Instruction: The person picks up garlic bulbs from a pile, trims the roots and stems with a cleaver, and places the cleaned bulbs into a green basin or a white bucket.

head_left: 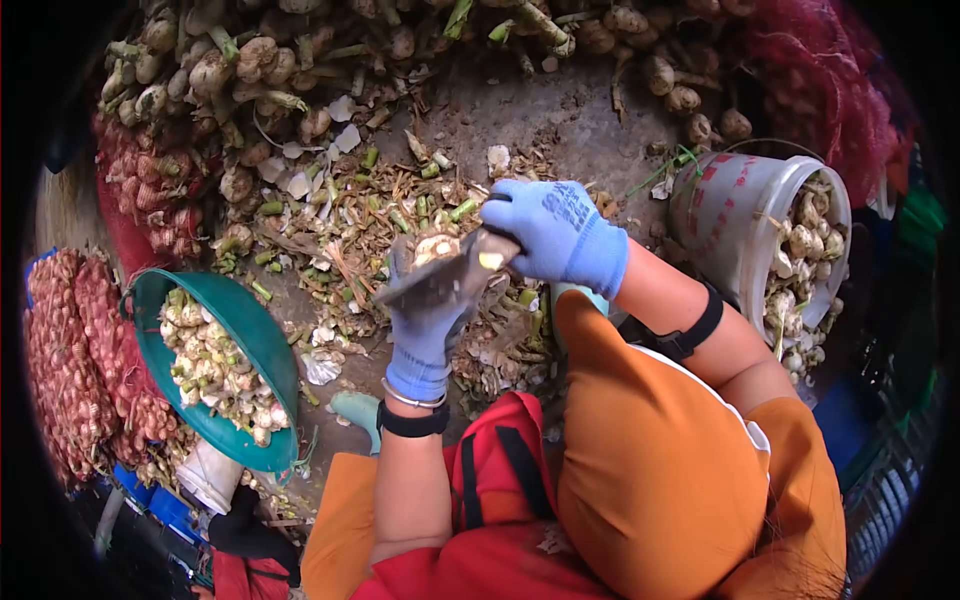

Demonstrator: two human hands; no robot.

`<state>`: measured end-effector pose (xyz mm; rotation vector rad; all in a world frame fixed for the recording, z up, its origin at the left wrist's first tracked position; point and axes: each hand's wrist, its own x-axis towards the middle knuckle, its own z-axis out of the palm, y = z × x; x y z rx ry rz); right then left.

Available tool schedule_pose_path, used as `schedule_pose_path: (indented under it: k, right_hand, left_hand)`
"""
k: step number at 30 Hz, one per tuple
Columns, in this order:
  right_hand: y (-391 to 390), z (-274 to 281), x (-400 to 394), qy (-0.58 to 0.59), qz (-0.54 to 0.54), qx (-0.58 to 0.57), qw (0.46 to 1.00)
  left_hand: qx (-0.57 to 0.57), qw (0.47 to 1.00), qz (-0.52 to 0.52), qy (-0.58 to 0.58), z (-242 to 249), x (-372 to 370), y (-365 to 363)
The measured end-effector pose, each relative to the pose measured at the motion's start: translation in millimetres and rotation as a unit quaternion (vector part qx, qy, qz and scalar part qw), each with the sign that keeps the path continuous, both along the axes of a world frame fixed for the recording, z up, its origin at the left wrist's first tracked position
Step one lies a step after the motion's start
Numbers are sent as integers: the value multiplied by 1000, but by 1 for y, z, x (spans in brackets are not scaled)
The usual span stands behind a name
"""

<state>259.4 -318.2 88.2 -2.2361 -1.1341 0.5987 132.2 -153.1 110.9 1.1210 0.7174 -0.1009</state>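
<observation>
My right hand (pixel 560 232), in a blue work glove, is closed around the handle of a broad-bladed knife (pixel 432 284). The dark, slightly blurred blade points left and lies across the front of my left hand (pixel 422 345), also blue-gloved. Just beyond the blade, a garlic bulb (pixel 436 248) with a pale cut face shows at my left fingers, which seem closed on it. The blade hides most of those fingers. A small pale cut piece (pixel 491 260) shows by the knife near my right hand. Below both hands, trimmed stalks and skins (pixel 400 215) litter the ground.
Whole garlic with stalks (pixel 265 60) is heaped along the far side. At left stands a green basin (pixel 270 350) of trimmed bulbs, beside red mesh sacks (pixel 75 350). To the right, a white bucket (pixel 735 215) lies tilted with bulbs in it. Another red mesh sack (pixel 820 90) is behind it.
</observation>
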Motion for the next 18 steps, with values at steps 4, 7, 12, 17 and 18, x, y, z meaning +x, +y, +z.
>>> schedule_pose_path:
  k: [4, 7, 12, 17, 18]
  right_hand:
    - [-21, -55, 31, 164, -210, -96, 959]
    - [-1, -30, 13, 312, -200, -46, 928]
    - [12, 9, -2, 28, -35, -21, 999]
    - [11, 0, 7, -16, 2, -5, 1000]
    - [10, -10, 10, -12, -12, -24, 1000]
  left_hand:
    - [54, 987, -97, -117, 12, 9, -14]
    - [40, 999, -20, 1, 3, 23, -3]
    - [422, 865, -242, -120, -94, -12, 38]
    - [126, 988, -59, -65, -48, -2, 20]
    - [58, 996, -54, -31, -19, 10, 18]
